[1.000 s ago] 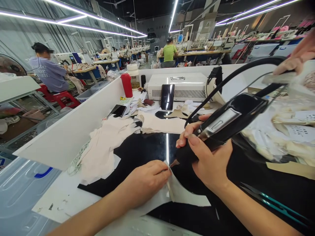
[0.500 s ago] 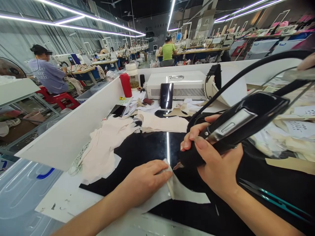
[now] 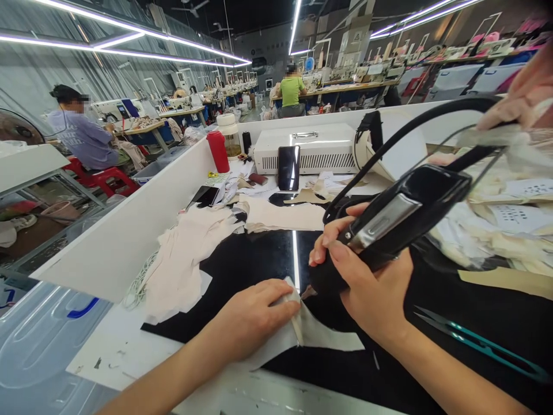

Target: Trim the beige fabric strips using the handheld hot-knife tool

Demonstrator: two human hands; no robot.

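My left hand point(image 3: 254, 317), closed, presses a pale fabric piece point(image 3: 328, 335) with a folded edge under its fingertips. The piece lies partly over the black sheet point(image 3: 242, 271) and the white table. In my right hand point(image 3: 375, 288) is a black corded hand tool point(image 3: 406, 213) with a silver strip on its side; my fingers wrap its lower part. Its narrow reddish tip is right beside the fold and my left fingertips; I cannot tell if it touches. Teal thread snips point(image 3: 479, 343) lie right of my right wrist.
Pale cut pieces point(image 3: 185, 253) lie at the left, with a phone point(image 3: 288, 168) against a white vented box point(image 3: 311, 150). A red cup point(image 3: 218, 151) stands behind. Bagged pieces point(image 3: 510, 213) fill the right, where another person's hand point(image 3: 518, 98) reaches in. A black cable point(image 3: 401, 129) arches overhead.
The view has shifted slightly. The other person's hand has come further in over the bags at right. The tool's rear end sits a little further left; both my hands keep their grip.
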